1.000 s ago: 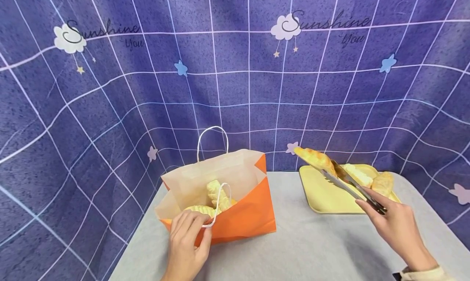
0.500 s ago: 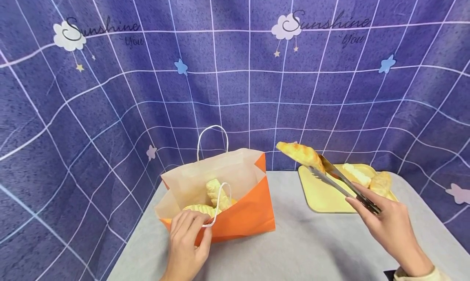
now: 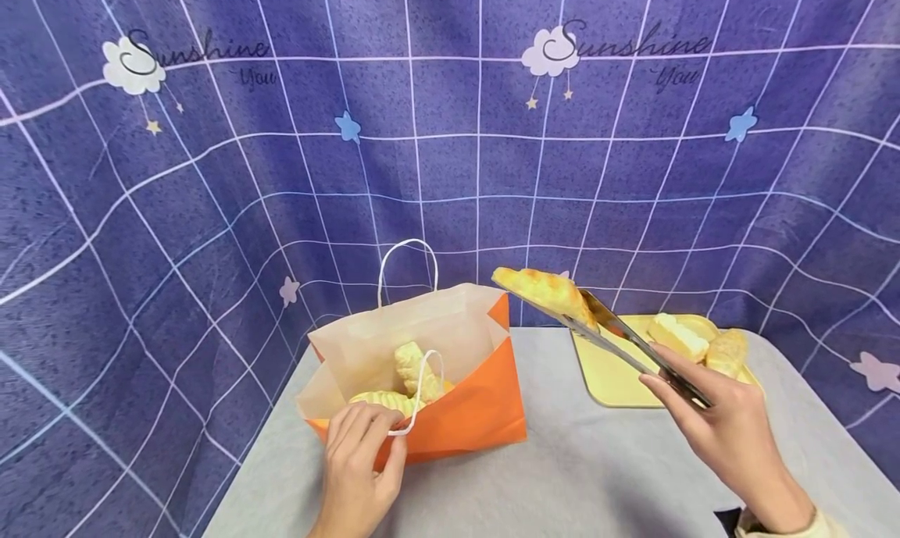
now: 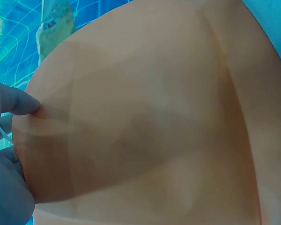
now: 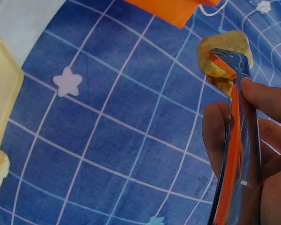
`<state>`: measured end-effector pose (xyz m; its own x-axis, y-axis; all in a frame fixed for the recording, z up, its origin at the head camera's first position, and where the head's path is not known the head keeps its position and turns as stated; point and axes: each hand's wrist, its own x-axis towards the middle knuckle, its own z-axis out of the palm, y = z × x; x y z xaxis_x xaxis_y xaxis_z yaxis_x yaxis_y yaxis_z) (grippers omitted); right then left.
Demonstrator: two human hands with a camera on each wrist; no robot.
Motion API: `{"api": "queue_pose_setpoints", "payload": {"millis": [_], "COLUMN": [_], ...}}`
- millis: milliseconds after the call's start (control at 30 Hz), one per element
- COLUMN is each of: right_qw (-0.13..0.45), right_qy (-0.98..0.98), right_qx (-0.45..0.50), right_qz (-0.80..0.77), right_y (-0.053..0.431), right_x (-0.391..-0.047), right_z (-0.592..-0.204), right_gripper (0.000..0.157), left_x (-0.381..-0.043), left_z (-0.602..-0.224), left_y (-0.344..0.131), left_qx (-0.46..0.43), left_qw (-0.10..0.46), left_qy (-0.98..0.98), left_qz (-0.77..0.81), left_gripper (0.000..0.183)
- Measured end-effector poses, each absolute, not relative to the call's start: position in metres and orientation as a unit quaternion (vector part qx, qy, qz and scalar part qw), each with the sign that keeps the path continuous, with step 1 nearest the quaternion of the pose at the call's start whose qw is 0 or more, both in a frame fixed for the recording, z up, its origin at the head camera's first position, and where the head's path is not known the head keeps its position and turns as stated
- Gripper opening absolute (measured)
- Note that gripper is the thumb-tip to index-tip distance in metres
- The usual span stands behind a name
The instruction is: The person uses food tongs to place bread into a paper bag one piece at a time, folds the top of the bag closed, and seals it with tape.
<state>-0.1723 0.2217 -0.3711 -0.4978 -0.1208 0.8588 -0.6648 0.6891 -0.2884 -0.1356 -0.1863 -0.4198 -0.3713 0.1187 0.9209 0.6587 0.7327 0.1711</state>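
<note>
My right hand grips metal tongs, their tips pinching a golden bread roll in the air between bag and tray. In the right wrist view the tongs hold the bread at their far end. My left hand pinches the near rim of an orange paper bag, beside its white handle. The left wrist view shows thumb and fingers on the bag's edge, with the bag's side filling most of it. Inside the opening lie several breads, partly hidden by the near rim.
At the right stands a yellow tray bearing a cream-topped bread and a golden roll. A white loop handle rises from the bag's back. Behind the grey tabletop hangs a purple grid curtain.
My right hand has moved left with the tongs and bread roll, away from the tray and closer to the bag. The left hand stays on the bag's rim.
</note>
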Motion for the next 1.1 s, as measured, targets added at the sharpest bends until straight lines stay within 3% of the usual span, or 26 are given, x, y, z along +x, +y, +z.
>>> {"api": "queue_pose_setpoints", "payload": {"millis": [1100], "right_qw": [0.394], "right_qy": [-0.759], "right_qx": [0.372], "right_qz": [0.362], "right_y": [0.149], "right_x": [-0.181], "right_z": [-0.341], "right_gripper": [0.048], "left_x": [-0.134], "left_z": [-0.421], "left_y": [-0.187], "left_qx": [-0.259], "left_qw": [0.511], "left_qy": [-0.774], "left_qz": [-0.271], "left_gripper": [0.02]}}
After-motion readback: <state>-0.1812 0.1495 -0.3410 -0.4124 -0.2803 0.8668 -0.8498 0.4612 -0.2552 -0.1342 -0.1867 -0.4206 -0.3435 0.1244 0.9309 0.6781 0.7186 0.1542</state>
